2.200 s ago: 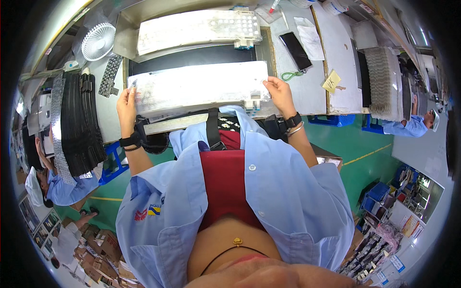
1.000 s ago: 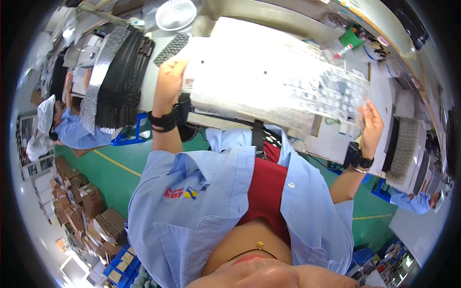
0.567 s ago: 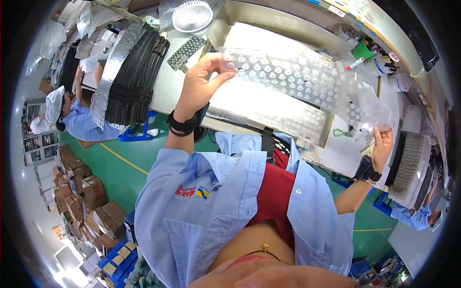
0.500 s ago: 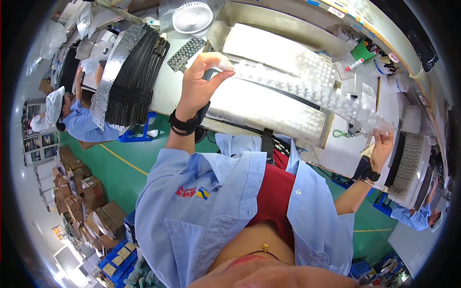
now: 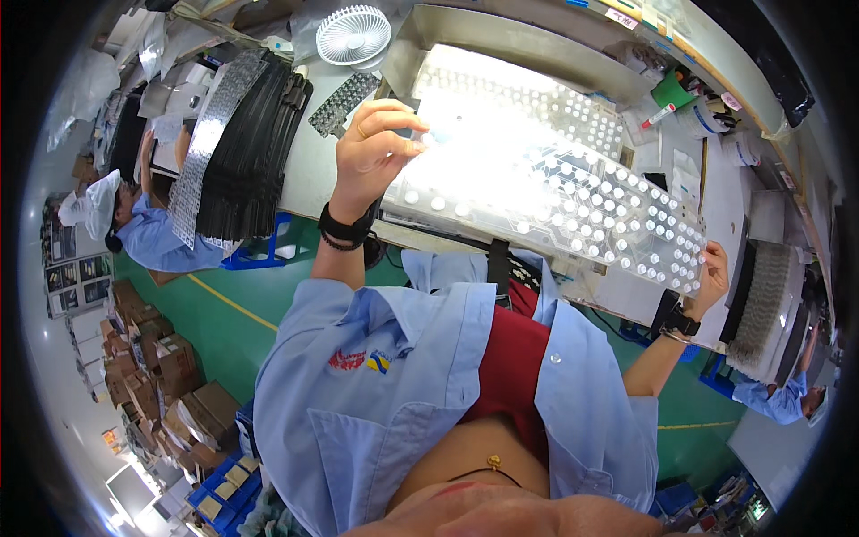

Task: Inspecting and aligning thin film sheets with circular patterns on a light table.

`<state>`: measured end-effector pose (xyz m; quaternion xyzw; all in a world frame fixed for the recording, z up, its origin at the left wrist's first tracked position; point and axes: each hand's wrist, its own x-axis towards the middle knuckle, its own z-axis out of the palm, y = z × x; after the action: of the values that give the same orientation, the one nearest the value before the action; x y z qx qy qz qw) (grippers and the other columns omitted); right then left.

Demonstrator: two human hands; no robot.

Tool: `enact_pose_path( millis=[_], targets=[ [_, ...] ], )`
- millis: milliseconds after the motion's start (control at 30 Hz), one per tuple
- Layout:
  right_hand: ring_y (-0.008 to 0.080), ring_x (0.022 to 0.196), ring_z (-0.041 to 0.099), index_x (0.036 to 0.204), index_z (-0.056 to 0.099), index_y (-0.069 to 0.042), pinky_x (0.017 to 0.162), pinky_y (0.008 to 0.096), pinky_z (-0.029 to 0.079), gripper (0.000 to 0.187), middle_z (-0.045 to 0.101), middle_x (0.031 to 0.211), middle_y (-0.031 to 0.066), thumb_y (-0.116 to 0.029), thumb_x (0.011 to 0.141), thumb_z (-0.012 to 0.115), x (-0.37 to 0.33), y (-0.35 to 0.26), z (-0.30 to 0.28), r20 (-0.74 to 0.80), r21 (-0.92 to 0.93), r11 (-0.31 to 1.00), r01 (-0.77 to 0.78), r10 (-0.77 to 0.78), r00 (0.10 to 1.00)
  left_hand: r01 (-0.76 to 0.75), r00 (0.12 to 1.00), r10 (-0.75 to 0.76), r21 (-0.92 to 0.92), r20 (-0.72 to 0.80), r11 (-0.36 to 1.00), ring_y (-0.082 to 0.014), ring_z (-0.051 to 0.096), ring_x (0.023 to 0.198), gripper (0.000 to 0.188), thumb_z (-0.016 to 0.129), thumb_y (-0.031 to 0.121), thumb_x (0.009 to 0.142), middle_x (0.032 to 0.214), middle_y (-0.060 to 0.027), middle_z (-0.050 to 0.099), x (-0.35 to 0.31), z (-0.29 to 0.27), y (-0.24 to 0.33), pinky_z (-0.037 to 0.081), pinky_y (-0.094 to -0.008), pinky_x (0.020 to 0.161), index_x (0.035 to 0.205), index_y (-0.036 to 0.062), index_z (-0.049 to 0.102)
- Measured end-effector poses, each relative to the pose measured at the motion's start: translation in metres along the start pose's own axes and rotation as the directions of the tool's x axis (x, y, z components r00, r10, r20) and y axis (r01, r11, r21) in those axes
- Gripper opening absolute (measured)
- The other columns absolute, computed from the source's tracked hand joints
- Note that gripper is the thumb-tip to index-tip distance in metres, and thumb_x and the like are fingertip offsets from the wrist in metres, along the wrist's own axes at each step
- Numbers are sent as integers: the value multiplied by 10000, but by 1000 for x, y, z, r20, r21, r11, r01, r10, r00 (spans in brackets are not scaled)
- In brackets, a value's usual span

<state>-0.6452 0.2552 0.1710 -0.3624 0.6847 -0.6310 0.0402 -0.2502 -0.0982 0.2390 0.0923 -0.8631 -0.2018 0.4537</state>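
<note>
A clear plastic sheet [image 5: 617, 210] covered with rows of round white dots spans between my two hands, its broad face tilted toward me. My left hand [image 5: 380, 139] pinches its left end between thumb and fingers. At the far right end, my right hand [image 5: 713, 271] grips the edge. Strong glare washes out the sheet's left and middle parts. Behind it, another dotted panel [image 5: 586, 116] lies on the bench, partly covered by the sheet.
A metal wall [image 5: 537, 49] stands behind the panels. Around the bench are a white fan [image 5: 353, 36], a dark perforated strip [image 5: 344, 103], stacked black strips [image 5: 250, 161], a red marker [image 5: 659, 115] and pale stacked strips [image 5: 759, 295]. Co-workers [image 5: 170, 231] sit at both sides.
The sheet has turned from nearly edge-on to broad face toward me, and its dots now show. Bright glare has appeared on it. My right hand has moved slightly nearer.
</note>
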Motion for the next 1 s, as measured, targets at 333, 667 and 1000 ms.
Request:
enact_pose_path(
  millis=[333, 667, 1000],
  targets=[
    [185, 862, 541, 763, 609, -3, 786, 304, 435, 121, 574, 941, 129, 101, 702, 595, -3, 2, 3, -24, -80, 994, 68, -70, 997, -26, 1000, 27, 19, -17, 999, -218, 556, 817, 174, 694, -34, 571, 809, -32, 610, -2, 3, -8, 444, -302, 718, 644, 63, 571],
    [174, 811, 556, 734, 622, -28, 724, 265, 441, 189, 600, 862, 93, 132, 637, 602, 4, -39, 35, 10, -277, 940, 199, -205, 979, 93, 993, -89, 55, -81, 994, -199, 574, 819, 138, 644, -103, 616, 839, -89, 608, -15, -2, -31, 454, -281, 727, 686, 3, 590],
    [195, 772, 565, 690, 614, -53, 687, 279, 457, 197, 612, 805, 68, 111, 586, 645, 10, -80, 56, 117, -390, 851, 351, -332, 936, 197, 973, -192, 33, -132, 980, -198, 585, 811, 133, 617, -111, 642, 853, -106, 616, -32, 0, -54, 456, -267, 720, 694, 1, 569]
  ],
)
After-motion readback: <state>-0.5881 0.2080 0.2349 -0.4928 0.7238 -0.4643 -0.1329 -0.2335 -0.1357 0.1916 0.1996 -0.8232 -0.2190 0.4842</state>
